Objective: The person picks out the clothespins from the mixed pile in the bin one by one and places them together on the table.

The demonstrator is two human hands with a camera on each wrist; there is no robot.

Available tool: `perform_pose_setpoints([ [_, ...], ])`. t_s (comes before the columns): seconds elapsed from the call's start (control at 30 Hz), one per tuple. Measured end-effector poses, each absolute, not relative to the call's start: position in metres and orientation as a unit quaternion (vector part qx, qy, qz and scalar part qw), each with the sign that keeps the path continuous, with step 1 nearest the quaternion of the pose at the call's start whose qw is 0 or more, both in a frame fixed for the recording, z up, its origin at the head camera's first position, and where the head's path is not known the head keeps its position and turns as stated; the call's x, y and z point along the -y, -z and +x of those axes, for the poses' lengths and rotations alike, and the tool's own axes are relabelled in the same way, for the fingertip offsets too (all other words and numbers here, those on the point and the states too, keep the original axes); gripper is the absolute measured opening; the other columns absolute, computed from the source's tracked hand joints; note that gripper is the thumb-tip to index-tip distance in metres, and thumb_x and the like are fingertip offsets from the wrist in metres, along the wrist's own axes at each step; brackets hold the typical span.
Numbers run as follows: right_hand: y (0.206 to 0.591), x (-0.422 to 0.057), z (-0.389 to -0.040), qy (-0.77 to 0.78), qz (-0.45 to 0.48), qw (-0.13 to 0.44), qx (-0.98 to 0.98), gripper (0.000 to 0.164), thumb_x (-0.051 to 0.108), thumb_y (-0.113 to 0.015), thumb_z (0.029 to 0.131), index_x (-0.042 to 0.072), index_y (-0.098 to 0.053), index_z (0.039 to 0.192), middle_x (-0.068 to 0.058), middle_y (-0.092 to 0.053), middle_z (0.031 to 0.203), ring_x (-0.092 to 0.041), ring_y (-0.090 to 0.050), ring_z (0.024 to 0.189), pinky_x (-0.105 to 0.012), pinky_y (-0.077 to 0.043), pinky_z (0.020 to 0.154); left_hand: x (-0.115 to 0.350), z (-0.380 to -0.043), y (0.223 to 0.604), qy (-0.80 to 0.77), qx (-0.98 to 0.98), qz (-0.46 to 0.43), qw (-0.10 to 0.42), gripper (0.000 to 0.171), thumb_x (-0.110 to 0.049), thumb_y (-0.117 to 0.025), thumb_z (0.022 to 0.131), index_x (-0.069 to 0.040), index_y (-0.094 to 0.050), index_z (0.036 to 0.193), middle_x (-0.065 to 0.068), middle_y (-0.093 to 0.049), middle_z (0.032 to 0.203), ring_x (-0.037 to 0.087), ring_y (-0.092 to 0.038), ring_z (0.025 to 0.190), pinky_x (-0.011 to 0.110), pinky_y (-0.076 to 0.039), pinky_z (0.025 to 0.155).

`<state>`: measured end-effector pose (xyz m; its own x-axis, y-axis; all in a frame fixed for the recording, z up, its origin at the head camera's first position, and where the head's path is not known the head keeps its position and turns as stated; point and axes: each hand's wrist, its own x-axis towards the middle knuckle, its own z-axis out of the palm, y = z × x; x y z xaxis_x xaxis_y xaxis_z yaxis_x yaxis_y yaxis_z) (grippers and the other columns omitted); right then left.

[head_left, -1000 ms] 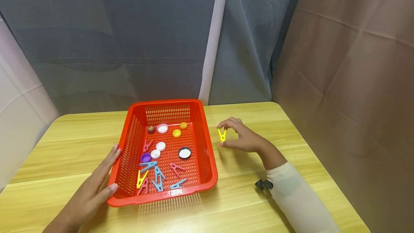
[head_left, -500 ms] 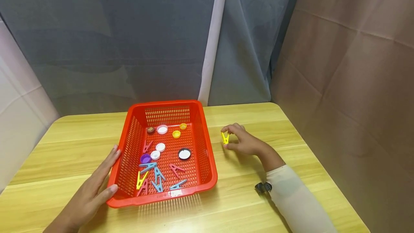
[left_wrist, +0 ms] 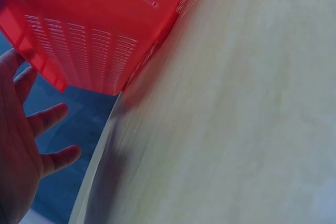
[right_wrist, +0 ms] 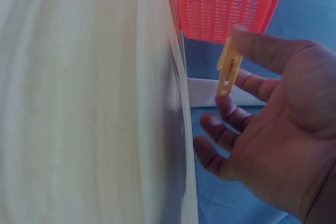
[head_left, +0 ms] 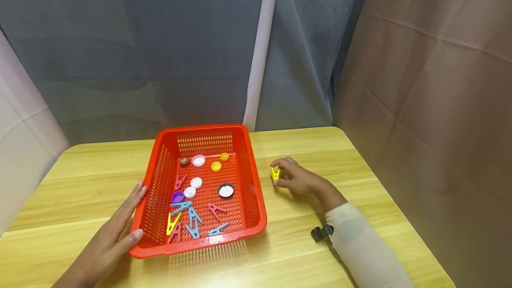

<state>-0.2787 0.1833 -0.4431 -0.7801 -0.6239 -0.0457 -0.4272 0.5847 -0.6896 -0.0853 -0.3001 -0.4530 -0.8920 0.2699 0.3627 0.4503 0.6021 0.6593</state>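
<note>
My right hand pinches a yellow clothespin between thumb and fingers, just right of the red basket. In the right wrist view the clothespin spans from the thumb tip to a fingertip, with the other fingers loosely bent. My left hand rests with extended fingers against the basket's left rim; the left wrist view shows its fingers spread beside the perforated wall. Inside the basket lie several blue clothespins, pink clothespins and another yellow clothespin.
Several bottle caps also lie in the basket, among them a purple cap, a black-rimmed cap and a yellow cap. The wooden table ends at grey curtains behind and a brown cloth on the right.
My right hand, pinching the yellow clothespin, has shifted slightly right and then back left, and sits a little lower. The left hand keeps its place on the basket rim.
</note>
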Motion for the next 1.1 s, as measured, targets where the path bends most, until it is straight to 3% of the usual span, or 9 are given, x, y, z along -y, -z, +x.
perform_pose_setpoints([
  [0.17, 0.45, -0.184, -0.28, 0.325, -0.297, 0.139, -0.887, 0.049, 0.02, -0.072, 0.105, 0.007, -0.053, 0.149, -0.014, -0.051, 0.126, -0.028, -0.047, 0.119, -0.043, -0.042, 0.104, 0.3, -0.085, 0.455, 0.4, 0.888, -0.199, 0.112, 0.087, -0.002, -0.062, 0.103, -0.021, -0.021, 0.177, 0.003, -0.008, 0.187, -0.01, -0.007, 0.166, -0.002, -0.012, 0.115],
  [0.37, 0.455, -0.182, -0.279, 0.312, -0.291, 0.141, -0.894, 0.064, 0.019, -0.073, 0.104, 0.005, -0.049, 0.161, -0.014, -0.052, 0.127, -0.027, -0.047, 0.123, -0.047, -0.042, 0.112, 0.302, -0.085, 0.458, 0.398, 0.888, -0.202, 0.111, 0.087, -0.002, -0.062, 0.103, -0.02, -0.02, 0.177, 0.004, -0.007, 0.187, -0.009, -0.006, 0.166, -0.002, -0.012, 0.115],
  [0.67, 0.459, -0.172, -0.278, 0.287, -0.27, 0.131, -0.91, 0.053, 0.017, -0.075, 0.102, 0.014, -0.059, 0.153, -0.013, -0.054, 0.13, -0.03, -0.046, 0.124, -0.054, -0.043, 0.111, 0.302, -0.086, 0.456, 0.407, 0.885, -0.2, 0.106, 0.087, -0.003, -0.062, 0.103, -0.022, -0.02, 0.177, 0.002, -0.007, 0.187, -0.01, -0.007, 0.166, -0.002, -0.012, 0.114],
  [1.1, 0.463, -0.172, -0.282, 0.301, -0.264, 0.129, -0.907, 0.056, 0.018, -0.081, 0.099, 0.016, -0.062, 0.151, -0.014, -0.056, 0.137, -0.032, -0.045, 0.129, -0.057, -0.042, 0.115, 0.301, -0.086, 0.455, 0.406, 0.885, -0.199, 0.108, 0.087, -0.002, -0.062, 0.103, -0.021, -0.02, 0.177, 0.003, -0.008, 0.187, -0.01, -0.007, 0.166, -0.002, -0.012, 0.114],
])
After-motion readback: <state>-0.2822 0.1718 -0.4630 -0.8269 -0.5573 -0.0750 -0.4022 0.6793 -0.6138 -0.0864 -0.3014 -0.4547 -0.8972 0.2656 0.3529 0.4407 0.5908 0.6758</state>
